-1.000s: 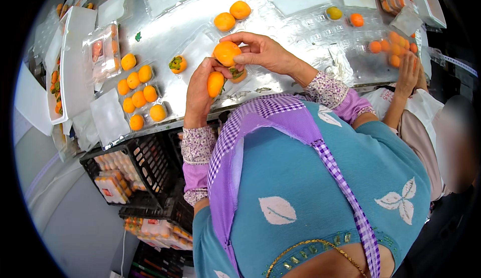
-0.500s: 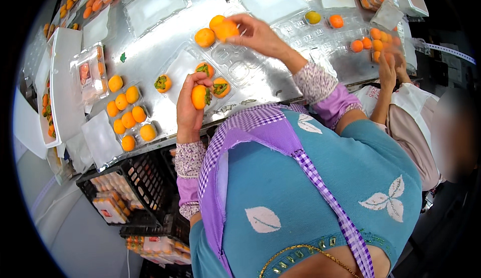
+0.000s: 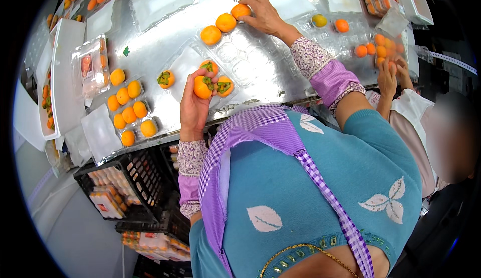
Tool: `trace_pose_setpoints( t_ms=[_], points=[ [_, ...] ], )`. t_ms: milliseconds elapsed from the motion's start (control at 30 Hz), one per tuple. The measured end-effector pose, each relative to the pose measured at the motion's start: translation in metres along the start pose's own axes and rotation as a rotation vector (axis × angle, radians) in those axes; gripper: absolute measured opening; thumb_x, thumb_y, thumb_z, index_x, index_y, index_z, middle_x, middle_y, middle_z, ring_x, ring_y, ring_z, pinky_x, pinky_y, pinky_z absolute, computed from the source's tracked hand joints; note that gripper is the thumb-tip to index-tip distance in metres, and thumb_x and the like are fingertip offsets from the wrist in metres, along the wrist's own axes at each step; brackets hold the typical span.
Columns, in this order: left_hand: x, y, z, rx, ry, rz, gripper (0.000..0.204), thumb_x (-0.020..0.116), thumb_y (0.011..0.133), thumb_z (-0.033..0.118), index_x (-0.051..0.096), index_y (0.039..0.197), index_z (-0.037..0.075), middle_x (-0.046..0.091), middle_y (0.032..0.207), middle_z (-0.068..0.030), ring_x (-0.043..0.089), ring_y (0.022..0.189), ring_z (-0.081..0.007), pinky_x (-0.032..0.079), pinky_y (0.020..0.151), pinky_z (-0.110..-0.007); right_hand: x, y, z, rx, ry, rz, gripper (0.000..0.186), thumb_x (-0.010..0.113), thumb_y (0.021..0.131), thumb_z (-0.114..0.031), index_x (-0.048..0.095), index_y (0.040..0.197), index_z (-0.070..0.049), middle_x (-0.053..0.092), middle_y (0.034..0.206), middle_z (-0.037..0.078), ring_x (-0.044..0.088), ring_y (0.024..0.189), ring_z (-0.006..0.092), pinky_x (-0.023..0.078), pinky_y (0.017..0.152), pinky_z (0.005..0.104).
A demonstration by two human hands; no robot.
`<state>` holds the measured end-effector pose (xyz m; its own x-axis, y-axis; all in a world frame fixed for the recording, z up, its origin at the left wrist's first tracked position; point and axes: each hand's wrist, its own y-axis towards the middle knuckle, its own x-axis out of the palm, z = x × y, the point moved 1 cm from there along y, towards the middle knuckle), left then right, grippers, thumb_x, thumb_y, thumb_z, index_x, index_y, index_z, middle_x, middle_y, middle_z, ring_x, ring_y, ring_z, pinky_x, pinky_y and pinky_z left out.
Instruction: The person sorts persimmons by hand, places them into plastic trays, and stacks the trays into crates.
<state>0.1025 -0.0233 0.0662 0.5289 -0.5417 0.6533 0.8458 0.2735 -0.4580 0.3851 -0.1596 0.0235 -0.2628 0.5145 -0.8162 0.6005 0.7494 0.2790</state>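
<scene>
My left hand [image 3: 194,102] grips an orange persimmon [image 3: 203,88] with a green leafy cap, close above the metal table [image 3: 150,42]. Beside it lie three more capped persimmons [image 3: 224,87] on and around clear plastic trays and a white pad [image 3: 184,65]. Higher up, my right hand [image 3: 263,16] has its fingers round a persimmon [image 3: 241,11] at the end of a short row with two others [image 3: 211,35], at the far edge of an empty moulded tray [image 3: 250,62]. Left of my hands, several persimmons [image 3: 128,114] sit cap-down in a clear tray.
A white box of fruit [image 3: 60,77] and a sealed pack [image 3: 90,65] stand at left; black crates [image 3: 143,180] with packs sit below the table. A co-worker's hands [image 3: 388,80] handle small oranges [image 3: 381,52] at right. Flat pads [image 3: 160,2] line the back.
My right hand has carried a persimmon from beside my left hand up and right, to the two at the back. My left hand has shifted slightly left with its persimmon.
</scene>
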Motion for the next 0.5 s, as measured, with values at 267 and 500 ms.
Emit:
trace_pose_setpoints(
  t_ms=[267,500],
  points=[
    [0.013,0.003,0.003,0.009,-0.027,-0.052,0.043,0.033,0.103,0.029,0.043,0.134,0.0,0.054,0.124,-0.0119,0.051,0.117,-0.0226,0.043,0.091,-0.035,0.006,-0.018,0.001,-0.052,0.032,0.13,0.045,0.064,0.084,-0.017,0.053,0.126,-0.007,0.053,0.115,0.014,0.049,0.104,0.0336,0.042,0.093,0.0397],
    [0.015,0.0,0.002,0.069,0.054,-0.109,0.044,0.036,0.102,0.028,0.039,0.136,0.0,0.053,0.125,-0.0135,0.053,0.117,-0.0243,0.047,0.086,-0.033,-0.015,-0.042,-0.063,0.01,0.255,0.151,0.037,0.062,0.086,-0.011,0.056,0.122,-0.006,0.056,0.109,0.01,0.058,0.098,0.0231,0.049,0.083,0.0327]
  ],
)
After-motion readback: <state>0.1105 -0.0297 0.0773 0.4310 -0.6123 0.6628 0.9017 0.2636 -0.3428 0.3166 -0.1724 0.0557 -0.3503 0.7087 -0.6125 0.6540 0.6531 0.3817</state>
